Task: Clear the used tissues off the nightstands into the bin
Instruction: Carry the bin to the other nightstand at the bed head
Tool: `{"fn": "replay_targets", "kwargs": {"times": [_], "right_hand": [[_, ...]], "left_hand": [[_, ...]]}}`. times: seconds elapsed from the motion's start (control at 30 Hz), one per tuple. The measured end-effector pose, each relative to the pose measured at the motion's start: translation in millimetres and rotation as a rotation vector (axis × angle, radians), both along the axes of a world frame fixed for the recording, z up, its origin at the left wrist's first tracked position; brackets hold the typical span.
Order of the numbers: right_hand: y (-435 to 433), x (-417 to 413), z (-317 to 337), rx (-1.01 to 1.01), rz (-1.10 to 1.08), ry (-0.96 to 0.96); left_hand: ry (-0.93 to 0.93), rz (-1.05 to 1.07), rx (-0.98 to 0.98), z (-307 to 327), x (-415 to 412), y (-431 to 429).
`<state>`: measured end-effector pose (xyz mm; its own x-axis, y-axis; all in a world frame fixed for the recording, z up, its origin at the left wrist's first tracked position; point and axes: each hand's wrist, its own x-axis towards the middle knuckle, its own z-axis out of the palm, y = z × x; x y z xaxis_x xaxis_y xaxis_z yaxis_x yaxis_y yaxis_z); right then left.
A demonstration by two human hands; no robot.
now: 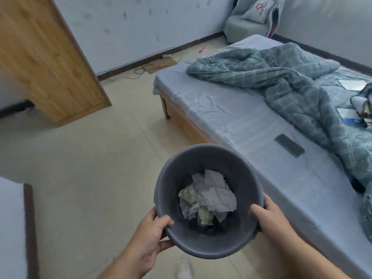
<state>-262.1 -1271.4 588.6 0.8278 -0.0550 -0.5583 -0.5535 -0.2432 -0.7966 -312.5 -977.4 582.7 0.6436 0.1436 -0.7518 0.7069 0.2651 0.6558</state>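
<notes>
A round grey bin (209, 156) is held up in front of me above the floor. Crumpled white tissues (209, 196) lie at its bottom, some stained yellowish. My left hand (150, 236) grips the near left rim, thumb over the edge and inside. My right hand (271, 216) grips the near right rim the same way. No nightstand is in view.
A bed (231, 121) with a pale blue sheet runs along the right, carrying a rumpled teal duvet (291, 85) and a dark phone (289, 145). A wooden wardrobe (40, 57) stands at the left. Tiled floor (90, 158) lies between them. Cardboard and cables lie by the far wall.
</notes>
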Motion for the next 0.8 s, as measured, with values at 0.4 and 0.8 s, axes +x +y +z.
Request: {"fn": "replay_targets", "kwargs": {"times": [0.4,0.8], "right_hand": [[99.9,207.1,-11.0,-0.031,0.117,-0.014],[223.3,509.8,-2.8,-0.010,0.451,-0.076]], "left_hand": [[-0.034,0.159,-0.078,3.9,166.6,109.6],[-0.055,0.353,-0.036,0.5,394.0,214.5]]}}
